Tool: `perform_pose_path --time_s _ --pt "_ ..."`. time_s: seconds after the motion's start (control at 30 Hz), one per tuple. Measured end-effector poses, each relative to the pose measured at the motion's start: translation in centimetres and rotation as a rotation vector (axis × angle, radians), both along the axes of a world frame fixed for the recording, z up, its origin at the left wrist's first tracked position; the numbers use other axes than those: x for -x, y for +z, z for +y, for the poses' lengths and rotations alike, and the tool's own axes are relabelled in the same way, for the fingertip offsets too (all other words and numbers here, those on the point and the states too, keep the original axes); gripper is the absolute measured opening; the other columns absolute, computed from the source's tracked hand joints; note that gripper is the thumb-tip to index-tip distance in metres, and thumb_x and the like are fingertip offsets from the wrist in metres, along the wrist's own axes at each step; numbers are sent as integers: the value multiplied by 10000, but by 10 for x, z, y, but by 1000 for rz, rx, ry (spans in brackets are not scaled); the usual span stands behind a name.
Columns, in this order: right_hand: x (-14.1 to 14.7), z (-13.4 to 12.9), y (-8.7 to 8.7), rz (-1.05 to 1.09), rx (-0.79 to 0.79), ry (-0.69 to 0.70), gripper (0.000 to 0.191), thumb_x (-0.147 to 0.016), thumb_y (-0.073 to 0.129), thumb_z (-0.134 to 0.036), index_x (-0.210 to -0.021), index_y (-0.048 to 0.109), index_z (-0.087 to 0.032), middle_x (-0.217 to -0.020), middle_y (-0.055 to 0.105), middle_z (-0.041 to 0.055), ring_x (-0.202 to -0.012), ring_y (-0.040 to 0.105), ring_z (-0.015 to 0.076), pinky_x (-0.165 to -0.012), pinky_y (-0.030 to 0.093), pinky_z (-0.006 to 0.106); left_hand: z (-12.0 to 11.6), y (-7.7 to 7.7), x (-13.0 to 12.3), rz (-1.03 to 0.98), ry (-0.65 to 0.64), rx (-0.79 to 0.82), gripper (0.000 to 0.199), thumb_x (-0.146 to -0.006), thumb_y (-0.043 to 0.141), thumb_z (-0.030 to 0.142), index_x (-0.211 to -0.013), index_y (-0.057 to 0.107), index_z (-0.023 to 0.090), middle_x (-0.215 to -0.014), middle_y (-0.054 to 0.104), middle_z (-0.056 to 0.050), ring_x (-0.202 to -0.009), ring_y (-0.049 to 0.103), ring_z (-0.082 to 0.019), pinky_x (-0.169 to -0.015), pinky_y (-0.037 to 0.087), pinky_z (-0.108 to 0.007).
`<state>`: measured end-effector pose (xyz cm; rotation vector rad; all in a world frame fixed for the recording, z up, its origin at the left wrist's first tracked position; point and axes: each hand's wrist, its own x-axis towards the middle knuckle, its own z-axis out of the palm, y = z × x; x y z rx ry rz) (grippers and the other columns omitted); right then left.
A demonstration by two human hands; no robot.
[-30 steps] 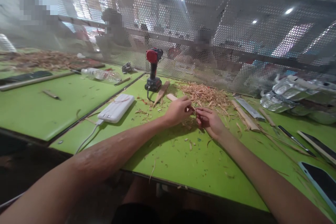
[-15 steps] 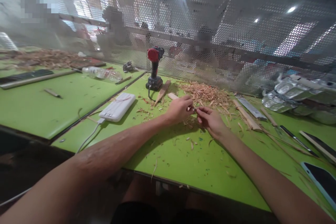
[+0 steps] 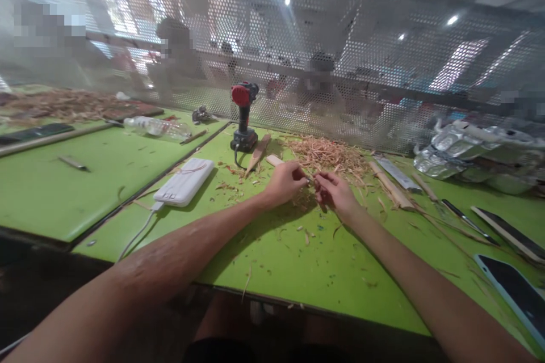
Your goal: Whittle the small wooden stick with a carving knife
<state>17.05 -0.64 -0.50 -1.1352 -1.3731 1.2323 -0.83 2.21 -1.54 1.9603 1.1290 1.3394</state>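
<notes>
My left hand (image 3: 286, 184) is closed in a pinch above the green table (image 3: 272, 261), and whatever sits between its fingertips is too small to name. Close by on the right, my right hand (image 3: 334, 193) also pinches with thumb and forefinger; its grip is too small to make out. A narrow gap separates the two sets of fingertips. Just behind them lies a heap of wood shavings (image 3: 326, 153). A flat pale wooden piece (image 3: 275, 160) pokes out from behind my left hand, and small chips are scattered beneath both hands.
A red and black cordless drill (image 3: 244, 116) stands beside a pointed wooden piece (image 3: 258, 154). Left of my hands is a white power bank (image 3: 184, 182) with a cable. To the right lie a wooden strip (image 3: 392, 186), a knife (image 3: 468, 221) and a phone (image 3: 513, 292). A perforated metal screen (image 3: 272, 62) rises behind.
My fingertips were together and have drawn slightly apart. The whole view has shifted a little, so the things on the table appear further left and mostly lower.
</notes>
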Motion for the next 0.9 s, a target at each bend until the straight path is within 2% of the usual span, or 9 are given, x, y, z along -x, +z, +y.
perform_pose_path --time_s 0.13,0.27,0.4,0.53,0.7,0.9 --pt "-5 -2 10 -250 -243 -54 251 -849 763 -421 -998 681 -237 -823 634 9 -540 525 114 -472 415 263 0 4 -1 -281 -62 373 107 -803 699 102 -714 653 140 -617 633 4 -537 557 -103 -533 413 -221" --pt "-6 -7 14 -379 -393 -36 210 -894 715 -360 -1058 715 -230 -853 650 30 -592 519 119 -508 419 250 1 7 4 -448 -163 571 68 -813 724 127 -753 693 127 -688 695 -29 -578 621 -105 -561 479 -219" --pt "-2 -12 13 -345 -424 24 294 -862 742 -326 -1145 734 -247 -892 652 30 -602 527 122 -530 455 260 2 7 8 -420 -349 598 49 -821 752 146 -788 720 127 -766 727 -45 -643 657 -112 -631 525 -243" --pt "-1 -14 13 -332 -423 76 393 -829 764 -292 -1220 733 -283 -943 669 32 -591 522 120 -520 468 263 3 8 9 -401 -387 601 44 -840 758 153 -815 735 126 -802 727 -47 -660 650 -101 -643 515 -240" --pt "-1 -12 10 -377 -529 63 259 -863 726 -286 -1115 783 -287 -971 706 54 -639 542 146 -573 503 298 4 9 14 -399 -463 677 83 -809 820 180 -829 754 134 -845 726 -50 -724 660 -110 -695 531 -246" --pt "1 -12 9 -423 -626 52 210 -895 715 -297 -1091 788 -287 -998 727 71 -746 591 188 -663 514 336 7 4 18 -414 -562 698 347 -681 944 374 -847 768 126 -831 703 -47 -742 646 -120 -709 528 -252"
